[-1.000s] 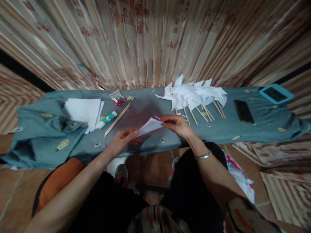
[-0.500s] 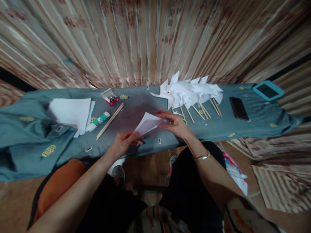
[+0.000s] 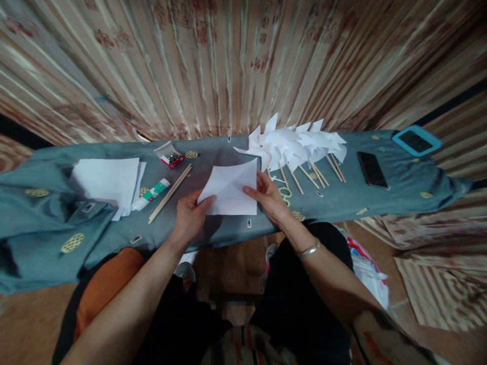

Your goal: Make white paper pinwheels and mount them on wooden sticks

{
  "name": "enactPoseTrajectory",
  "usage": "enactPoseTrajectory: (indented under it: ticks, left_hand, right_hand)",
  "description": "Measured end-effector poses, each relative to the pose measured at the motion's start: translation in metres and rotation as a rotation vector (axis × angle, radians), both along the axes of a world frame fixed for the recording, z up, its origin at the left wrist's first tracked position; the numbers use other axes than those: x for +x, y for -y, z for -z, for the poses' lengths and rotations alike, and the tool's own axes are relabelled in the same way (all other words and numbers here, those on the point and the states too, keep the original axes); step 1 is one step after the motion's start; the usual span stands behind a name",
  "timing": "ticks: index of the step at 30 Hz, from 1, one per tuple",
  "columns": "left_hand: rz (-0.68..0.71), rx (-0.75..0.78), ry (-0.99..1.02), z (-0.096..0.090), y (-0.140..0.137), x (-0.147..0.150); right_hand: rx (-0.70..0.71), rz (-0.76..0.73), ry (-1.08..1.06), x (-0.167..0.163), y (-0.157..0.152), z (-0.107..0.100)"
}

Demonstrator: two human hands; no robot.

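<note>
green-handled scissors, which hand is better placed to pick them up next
Probably right: the right hand is beside the scissors; the left hand is farther off, across the white paper both hold.

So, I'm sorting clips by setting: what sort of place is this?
Probably a room in a home, used for crafts: patterned curtains hang behind a cloth-covered table with paper pinwheels on it.

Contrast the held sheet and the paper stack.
The held sheet is pinched at its sides by the left grip and right grip; the paper stack lies untouched on the cloth.
The held sheet looks like one piece; the paper stack shows several overlapping sheets.
The held sheet bows along its upper edge; the paper stack's top sheet looks flatter.
Shared: both are white paper.
</note>
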State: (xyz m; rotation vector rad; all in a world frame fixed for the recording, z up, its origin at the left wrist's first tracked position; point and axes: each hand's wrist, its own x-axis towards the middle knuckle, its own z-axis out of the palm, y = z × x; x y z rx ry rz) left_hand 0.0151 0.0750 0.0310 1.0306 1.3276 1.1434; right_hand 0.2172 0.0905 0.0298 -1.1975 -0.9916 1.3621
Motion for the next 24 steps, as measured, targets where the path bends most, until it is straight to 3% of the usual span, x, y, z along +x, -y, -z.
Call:
enactPoseTrajectory:
  ticks: [3, 9, 14, 17, 20, 22, 24]
  left_hand:
    - [0.015, -0.005, 0.008, -0.003, -0.001, 0.004]
    - [0.203, -0.041, -0.077, -0.008, -0.011, 0.003]
    - [0.124, 0.021, -0.247, 0.0, -0.02, -0.003]
    - [0.042, 0.081, -0.249, 0.002, -0.026, -0.01]
    - [-0.063, 0.1, -0.244, -0.001, -0.031, -0.017]
    - [-0.12, 0.102, -0.234, -0.005, -0.034, -0.02]
    - [-0.148, 0.109, -0.203, -0.009, -0.036, -0.023]
  right_hand:
    - [-0.102, -0.126, -0.017, -0.004, 0.005, 0.0]
    - [-0.091, -0.125, 0.122, -0.001, 0.006, 0.007]
    - [0.018, -0.165, 0.311, 0.007, 0.004, 0.003]
    - [0.18, -0.082, 0.614, 0.026, 0.006, -0.011]
    - [0.247, 0.03, 1.159, 0.05, 0.013, -0.022]
    - [0.185, -0.047, 1.443, 0.061, 0.019, -0.025]
    - [0.118, -0.151, 1.589, 0.068, 0.024, -0.023]
